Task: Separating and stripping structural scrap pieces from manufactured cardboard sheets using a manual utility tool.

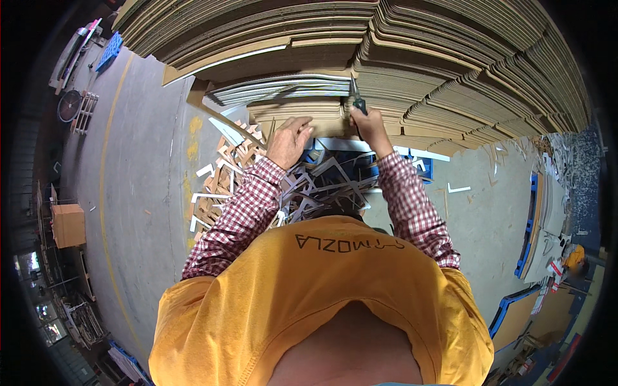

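Observation:
My right hand (371, 128) is closed round the dark green handles of a pair of scissors (356, 95). Their narrow metal blades point away from me, along a gap in the stacked brown cardboard sheets (309, 113). To the left, my left hand (290, 143) rests at the near edge of those sheets with its fingers bent and apart, and nothing shows in its grip. Just beyond both hands lies a layered bundle of white-edged sheets (290, 89).
Cut L-shaped cardboard scraps (222, 174) and white strips are heaped below my hands, partly over a blue pallet (360, 168). Tall cardboard stacks (450, 58) fill the far side. Another person (575, 257) is at the far right. A brown box (68, 225) stands at left.

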`<state>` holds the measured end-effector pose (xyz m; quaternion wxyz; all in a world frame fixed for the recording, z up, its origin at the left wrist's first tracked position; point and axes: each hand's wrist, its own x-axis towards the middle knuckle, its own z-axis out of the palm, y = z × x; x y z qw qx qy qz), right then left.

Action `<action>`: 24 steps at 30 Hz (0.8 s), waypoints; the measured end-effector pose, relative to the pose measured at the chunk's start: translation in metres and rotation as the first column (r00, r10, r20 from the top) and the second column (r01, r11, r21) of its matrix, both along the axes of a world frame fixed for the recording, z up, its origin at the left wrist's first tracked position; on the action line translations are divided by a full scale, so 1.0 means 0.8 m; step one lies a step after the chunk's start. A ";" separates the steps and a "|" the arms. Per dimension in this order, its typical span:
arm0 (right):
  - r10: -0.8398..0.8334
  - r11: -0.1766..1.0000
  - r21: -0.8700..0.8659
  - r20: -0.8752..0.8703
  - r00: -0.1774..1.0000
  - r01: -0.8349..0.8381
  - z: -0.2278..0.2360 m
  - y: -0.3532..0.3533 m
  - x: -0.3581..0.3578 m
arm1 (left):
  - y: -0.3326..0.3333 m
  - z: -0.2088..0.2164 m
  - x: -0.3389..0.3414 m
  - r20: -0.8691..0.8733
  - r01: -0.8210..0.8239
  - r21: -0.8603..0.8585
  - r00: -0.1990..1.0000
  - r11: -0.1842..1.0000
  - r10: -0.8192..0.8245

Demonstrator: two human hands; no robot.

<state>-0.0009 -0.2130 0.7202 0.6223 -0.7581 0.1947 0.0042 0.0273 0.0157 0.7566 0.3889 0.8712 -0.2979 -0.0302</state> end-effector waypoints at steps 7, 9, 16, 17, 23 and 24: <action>0.391 0.913 -0.102 -0.067 0.918 -0.396 -0.036 0.070 -0.161 | 0.014 -0.035 0.015 0.571 0.048 0.077 0.817 0.996 -0.083; 0.552 0.821 0.006 -0.262 0.791 -0.571 -0.046 0.036 -0.142 | 0.032 -0.081 0.021 -0.297 0.222 0.533 0.953 0.816 -0.065; 0.059 0.951 -0.286 -0.213 0.975 -0.120 0.019 -0.023 -0.021 | 0.050 -0.084 0.005 -0.268 0.049 0.418 0.961 0.907 0.071; 0.012 0.958 -0.281 -0.173 0.985 -0.061 0.019 -0.016 -0.009 | 0.047 -0.080 0.006 -0.209 0.041 0.316 0.978 0.948 0.027; 0.075 0.970 -0.233 -0.005 0.997 -0.074 -0.023 0.021 -0.044 | 0.005 -0.024 0.000 0.198 0.018 -0.057 0.980 0.998 -0.006; 0.122 0.973 -0.190 -0.067 0.990 -0.132 -0.017 0.042 -0.081 | 0.006 -0.019 0.001 0.281 0.030 -0.050 0.960 0.998 -0.015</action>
